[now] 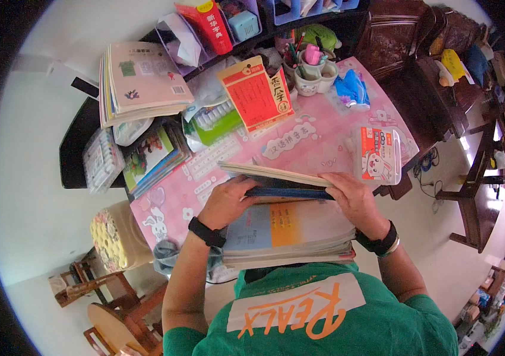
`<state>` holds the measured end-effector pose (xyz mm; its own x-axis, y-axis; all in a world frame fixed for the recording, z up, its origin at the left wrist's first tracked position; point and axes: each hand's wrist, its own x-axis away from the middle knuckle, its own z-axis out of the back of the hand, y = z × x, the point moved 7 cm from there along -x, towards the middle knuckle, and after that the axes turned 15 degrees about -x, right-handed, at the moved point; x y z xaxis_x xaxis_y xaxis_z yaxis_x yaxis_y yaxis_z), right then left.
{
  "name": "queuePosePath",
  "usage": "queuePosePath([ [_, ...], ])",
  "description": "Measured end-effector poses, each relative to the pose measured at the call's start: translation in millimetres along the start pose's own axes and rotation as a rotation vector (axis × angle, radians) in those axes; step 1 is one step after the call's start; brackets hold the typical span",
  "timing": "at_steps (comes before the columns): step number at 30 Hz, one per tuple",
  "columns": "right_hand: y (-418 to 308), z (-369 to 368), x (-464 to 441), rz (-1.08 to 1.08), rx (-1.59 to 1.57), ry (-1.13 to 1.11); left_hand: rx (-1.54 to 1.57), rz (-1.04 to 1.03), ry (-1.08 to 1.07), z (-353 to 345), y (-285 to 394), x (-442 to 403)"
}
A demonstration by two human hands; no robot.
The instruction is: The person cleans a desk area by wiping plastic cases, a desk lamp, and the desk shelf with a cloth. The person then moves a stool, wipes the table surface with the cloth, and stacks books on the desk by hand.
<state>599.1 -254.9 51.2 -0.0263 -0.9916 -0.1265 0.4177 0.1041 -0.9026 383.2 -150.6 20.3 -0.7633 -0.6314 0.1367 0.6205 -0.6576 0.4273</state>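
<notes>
My left hand and my right hand grip the two ends of a few thin books, held tilted on edge above the desk. Pale page edges face up, and a dark blue edge shows below them. Both hands are closed round the ends, with the fingertips partly hidden. Right below, close to my body, lies a thick stack of books; its top cover is pale blue and orange-yellow.
The pink desk mat carries a red and yellow packet, a pen holder, a blue plastic packet and a clear-lidded box. More books are piled at the left. A padded stool stands beside the desk.
</notes>
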Motion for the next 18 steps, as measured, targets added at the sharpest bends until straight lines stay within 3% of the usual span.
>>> queuePosePath([
  [11,-3,6,-2,-0.065,-0.034,-0.036,0.473,0.213,-0.005,-40,-48,21],
  [18,1,7,-7,-0.081,-0.094,-0.030,0.568,0.275,-0.129,-49,-52,18],
])
